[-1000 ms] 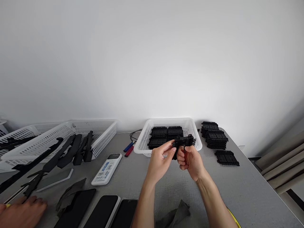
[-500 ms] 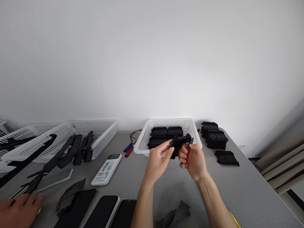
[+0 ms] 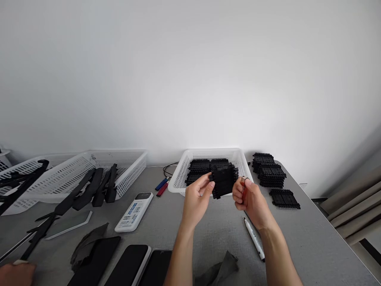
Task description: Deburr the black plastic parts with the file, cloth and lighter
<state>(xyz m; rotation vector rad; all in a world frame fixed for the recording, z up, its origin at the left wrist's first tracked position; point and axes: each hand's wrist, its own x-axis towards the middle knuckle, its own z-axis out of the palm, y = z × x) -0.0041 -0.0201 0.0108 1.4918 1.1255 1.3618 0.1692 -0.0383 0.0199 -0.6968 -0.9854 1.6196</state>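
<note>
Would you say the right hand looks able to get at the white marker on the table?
Probably yes: the white marker lies nearby with nothing on it, though the right hand may first need to release the small red object.

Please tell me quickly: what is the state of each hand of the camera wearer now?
Left hand: closed, pinching a black panel at its edge.
Right hand: closed around what looks like a red lighter.

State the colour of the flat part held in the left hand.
The flat part in the left hand is black, seen best in the head view.
</note>
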